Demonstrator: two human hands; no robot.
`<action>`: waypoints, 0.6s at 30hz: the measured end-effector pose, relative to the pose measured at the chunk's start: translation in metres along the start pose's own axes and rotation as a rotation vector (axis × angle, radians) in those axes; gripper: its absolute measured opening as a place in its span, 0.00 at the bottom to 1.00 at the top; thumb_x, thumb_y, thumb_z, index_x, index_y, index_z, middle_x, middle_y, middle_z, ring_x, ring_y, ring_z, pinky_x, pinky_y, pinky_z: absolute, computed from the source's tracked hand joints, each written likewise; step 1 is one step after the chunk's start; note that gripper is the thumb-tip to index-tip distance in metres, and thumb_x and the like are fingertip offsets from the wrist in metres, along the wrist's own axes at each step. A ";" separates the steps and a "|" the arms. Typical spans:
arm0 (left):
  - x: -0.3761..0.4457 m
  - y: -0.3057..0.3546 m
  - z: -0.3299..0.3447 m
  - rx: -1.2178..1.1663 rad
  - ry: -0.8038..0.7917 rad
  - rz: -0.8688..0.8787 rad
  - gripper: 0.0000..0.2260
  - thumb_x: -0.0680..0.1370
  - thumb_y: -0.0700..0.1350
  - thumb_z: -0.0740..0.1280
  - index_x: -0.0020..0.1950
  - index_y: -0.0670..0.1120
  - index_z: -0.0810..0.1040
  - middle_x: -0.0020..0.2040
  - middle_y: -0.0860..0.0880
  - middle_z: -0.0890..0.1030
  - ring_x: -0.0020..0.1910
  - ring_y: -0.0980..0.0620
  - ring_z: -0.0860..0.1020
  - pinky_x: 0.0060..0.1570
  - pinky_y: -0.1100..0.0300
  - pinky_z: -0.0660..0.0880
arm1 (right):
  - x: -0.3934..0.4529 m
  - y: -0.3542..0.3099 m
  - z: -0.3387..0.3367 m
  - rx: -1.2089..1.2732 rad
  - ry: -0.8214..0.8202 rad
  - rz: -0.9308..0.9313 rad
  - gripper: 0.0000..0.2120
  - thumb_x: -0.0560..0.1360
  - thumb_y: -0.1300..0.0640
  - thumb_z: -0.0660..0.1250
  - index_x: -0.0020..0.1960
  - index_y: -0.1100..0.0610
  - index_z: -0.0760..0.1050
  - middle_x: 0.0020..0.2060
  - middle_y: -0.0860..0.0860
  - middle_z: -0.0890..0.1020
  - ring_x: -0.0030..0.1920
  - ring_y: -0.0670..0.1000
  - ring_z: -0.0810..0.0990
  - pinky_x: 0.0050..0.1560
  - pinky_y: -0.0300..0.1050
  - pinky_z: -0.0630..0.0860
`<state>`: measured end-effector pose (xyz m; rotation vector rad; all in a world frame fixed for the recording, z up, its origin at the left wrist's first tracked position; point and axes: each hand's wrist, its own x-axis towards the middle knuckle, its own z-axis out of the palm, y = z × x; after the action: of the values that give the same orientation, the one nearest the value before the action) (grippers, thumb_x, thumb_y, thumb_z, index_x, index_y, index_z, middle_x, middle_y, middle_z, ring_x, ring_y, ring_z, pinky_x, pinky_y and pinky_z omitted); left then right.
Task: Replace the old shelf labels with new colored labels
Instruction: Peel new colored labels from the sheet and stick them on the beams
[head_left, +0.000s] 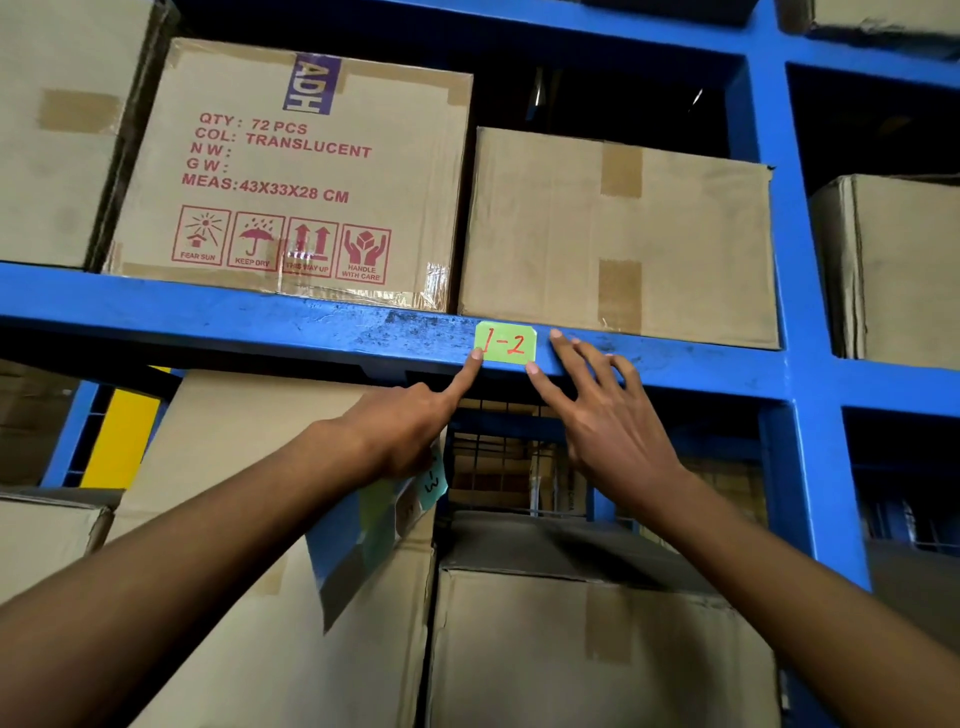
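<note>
Blue steel rack (810, 364) fills the view, cartons on every level: printed box (291, 171) ("72 PCS, TRANSLUCENT") upper left, plain box (618, 234) to its right, more cartons below. Front beam (208, 317) runs left-right, paint scuffed just left of the label, likely where an old one sat. Green label (505, 346) marked "1-2" in red sits flat on the beam face, directly below the plain box's left corner; long axis runs along the beam, text upright and facing out. Left hand (410, 431): index finger extended, tip pressing the label's lower-left edge, other fingers curled around a sheaf of spare labels (395, 514) (green, blue, pale) hanging under the palm, so stock stays handy while one finger works. Right hand (608, 415): fingers spread and straight, holding nothing, one fingertip at the label's lower-right corner, others resting on the beam to the right. Looks like smoothing the edges down so it sticks.
</note>
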<state>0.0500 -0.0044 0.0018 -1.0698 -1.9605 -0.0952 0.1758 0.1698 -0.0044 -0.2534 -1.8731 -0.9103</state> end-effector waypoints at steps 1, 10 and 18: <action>0.000 0.000 -0.001 0.001 0.005 0.002 0.46 0.74 0.40 0.64 0.72 0.54 0.27 0.36 0.46 0.70 0.32 0.47 0.66 0.30 0.54 0.65 | 0.000 0.000 -0.002 0.013 0.001 0.014 0.30 0.73 0.61 0.62 0.73 0.53 0.57 0.75 0.61 0.55 0.74 0.60 0.56 0.70 0.58 0.57; 0.011 0.008 -0.004 -0.096 -0.022 0.043 0.47 0.73 0.37 0.65 0.72 0.56 0.29 0.32 0.47 0.64 0.27 0.49 0.65 0.24 0.58 0.59 | 0.020 -0.015 0.002 0.107 0.014 0.058 0.33 0.74 0.61 0.59 0.75 0.50 0.49 0.76 0.59 0.47 0.75 0.57 0.47 0.71 0.57 0.50; -0.003 0.009 0.005 -0.342 -0.022 0.053 0.48 0.71 0.34 0.66 0.74 0.54 0.31 0.40 0.43 0.70 0.42 0.38 0.73 0.40 0.46 0.71 | -0.002 -0.010 0.005 0.231 0.036 0.234 0.31 0.72 0.61 0.60 0.73 0.50 0.56 0.76 0.59 0.52 0.75 0.57 0.50 0.69 0.55 0.49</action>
<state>0.0537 0.0015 -0.0066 -1.3457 -1.9782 -0.4034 0.1678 0.1669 -0.0120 -0.3044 -1.8504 -0.5319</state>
